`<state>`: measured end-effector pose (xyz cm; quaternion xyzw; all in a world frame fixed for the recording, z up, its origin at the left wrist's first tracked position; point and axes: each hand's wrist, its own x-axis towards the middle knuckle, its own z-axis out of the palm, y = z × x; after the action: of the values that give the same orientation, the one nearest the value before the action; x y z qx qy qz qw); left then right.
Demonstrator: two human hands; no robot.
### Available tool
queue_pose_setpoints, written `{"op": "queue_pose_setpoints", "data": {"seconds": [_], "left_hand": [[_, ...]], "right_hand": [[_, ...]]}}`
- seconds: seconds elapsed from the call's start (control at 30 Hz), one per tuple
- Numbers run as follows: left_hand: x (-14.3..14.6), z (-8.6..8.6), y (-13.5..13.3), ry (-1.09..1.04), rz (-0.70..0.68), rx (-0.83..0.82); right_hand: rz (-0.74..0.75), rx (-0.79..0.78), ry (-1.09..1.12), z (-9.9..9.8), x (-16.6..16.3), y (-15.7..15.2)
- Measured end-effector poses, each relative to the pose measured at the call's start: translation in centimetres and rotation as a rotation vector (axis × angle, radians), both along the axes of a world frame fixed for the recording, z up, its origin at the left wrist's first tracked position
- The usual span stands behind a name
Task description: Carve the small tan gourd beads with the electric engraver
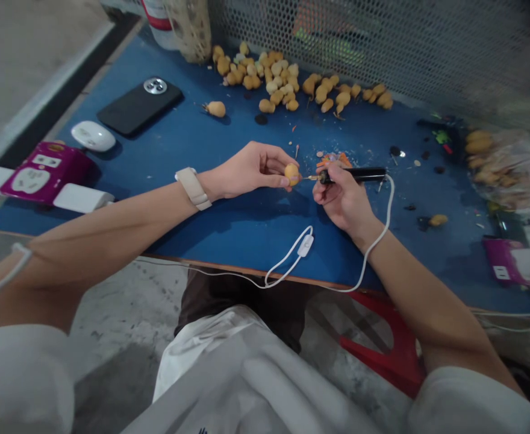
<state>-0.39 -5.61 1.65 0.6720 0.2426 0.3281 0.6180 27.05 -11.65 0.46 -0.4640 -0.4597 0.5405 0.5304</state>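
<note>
My left hand [251, 170] pinches a small yellow ball-shaped piece [291, 173] between thumb and fingers above the blue table [229, 217]. My right hand [342, 196] grips a black pen-shaped electric tool [358, 175], its thin tip touching the right side of the yellow piece. A white cord with an inline switch [305, 246] runs from the tool's rear, loops over the table's front edge and back. A pale watch band [193, 188] sits on my left wrist.
A pile of several yellow and tan pieces [274, 75] lies at the table's far side, one stray piece [215, 109] apart. A black phone [139, 106], white case [93, 136] and magenta power strip [43, 172] sit left. A bag of pieces [504, 166] lies right. Mesh fence behind.
</note>
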Motion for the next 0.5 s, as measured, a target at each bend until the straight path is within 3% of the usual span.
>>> {"op": "queue_pose_setpoints", "data": {"seconds": [0.5], "left_hand": [[0.07, 0.00, 0.13, -0.012, -0.035, -0.027]], "right_hand": [[-0.007, 0.002, 0.018, -0.42, 0.36, 0.17]]}}
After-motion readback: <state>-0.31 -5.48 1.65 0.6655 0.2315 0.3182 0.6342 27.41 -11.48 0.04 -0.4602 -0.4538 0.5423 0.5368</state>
